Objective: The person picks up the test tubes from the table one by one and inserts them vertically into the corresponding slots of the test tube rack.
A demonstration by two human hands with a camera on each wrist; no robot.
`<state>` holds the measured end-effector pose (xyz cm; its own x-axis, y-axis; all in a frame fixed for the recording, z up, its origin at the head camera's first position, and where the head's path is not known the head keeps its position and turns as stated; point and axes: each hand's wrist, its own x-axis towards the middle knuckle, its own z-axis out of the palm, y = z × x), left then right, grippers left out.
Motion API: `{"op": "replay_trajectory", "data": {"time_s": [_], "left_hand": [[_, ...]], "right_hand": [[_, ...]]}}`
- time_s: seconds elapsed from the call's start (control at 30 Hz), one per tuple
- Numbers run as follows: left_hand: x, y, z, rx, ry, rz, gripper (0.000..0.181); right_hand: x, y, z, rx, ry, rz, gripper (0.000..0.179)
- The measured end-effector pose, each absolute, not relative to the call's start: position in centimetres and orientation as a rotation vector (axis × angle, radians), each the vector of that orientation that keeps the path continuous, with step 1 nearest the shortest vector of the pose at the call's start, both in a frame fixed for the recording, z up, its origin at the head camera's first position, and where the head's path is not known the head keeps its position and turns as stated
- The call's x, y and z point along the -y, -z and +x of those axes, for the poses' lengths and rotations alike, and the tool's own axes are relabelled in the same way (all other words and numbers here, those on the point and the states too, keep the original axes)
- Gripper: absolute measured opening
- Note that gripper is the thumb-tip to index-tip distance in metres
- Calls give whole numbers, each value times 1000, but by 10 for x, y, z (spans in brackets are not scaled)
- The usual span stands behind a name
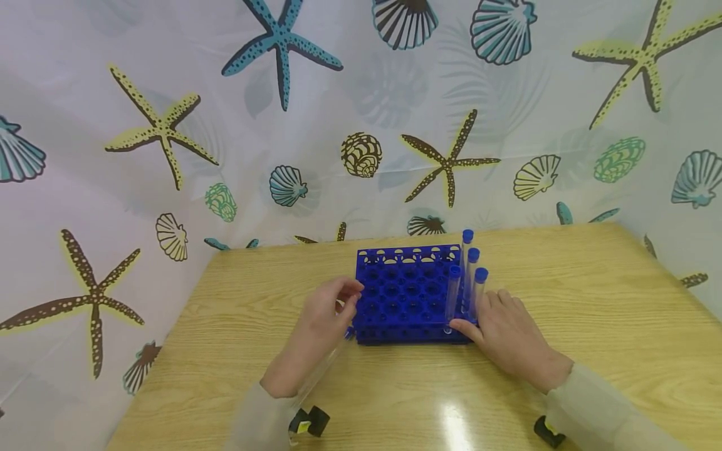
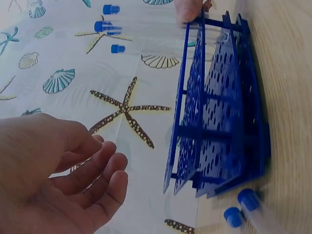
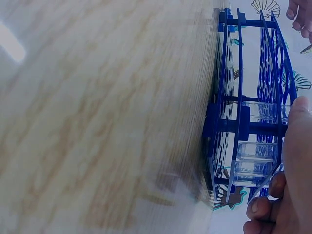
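A blue test tube rack [image 1: 402, 326] stands on the table, with several clear test tubes [image 1: 453, 294] upright at its right end, each under a blue cap. My right hand [image 1: 510, 335] grips that end, thumb at the front; in the right wrist view the thumb [image 3: 298, 109] lies against the rack's upper part and the tube bottoms show inside. My left hand [image 1: 321, 322] hovers by the rack's left end, its fingers loosely curled and holding nothing, as the left wrist view confirms. Below it lie capped tubes with blue caps [image 2: 249, 199], partly hidden by the left forearm in the head view.
The wood-patterned table [image 1: 592, 300] extends on both sides of the rack. Behind it hangs a white cloth [image 1: 327, 125] printed with starfish and shells, which also rises along the left and right sides.
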<state>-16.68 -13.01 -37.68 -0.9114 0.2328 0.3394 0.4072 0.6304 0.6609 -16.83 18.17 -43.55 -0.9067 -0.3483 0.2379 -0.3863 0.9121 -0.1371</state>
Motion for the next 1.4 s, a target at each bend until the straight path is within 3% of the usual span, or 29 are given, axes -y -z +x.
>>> {"op": "replay_trajectory", "data": {"time_s": [0.87,1.4], "left_hand": [[182,394,-165,3139,933,-66,15],[190,400,-159,3351,927,9,14]], "right_hand": [[-181,434,-166,2873,-284,555,65],[-181,435,-167,2867,-258,550,59]]}}
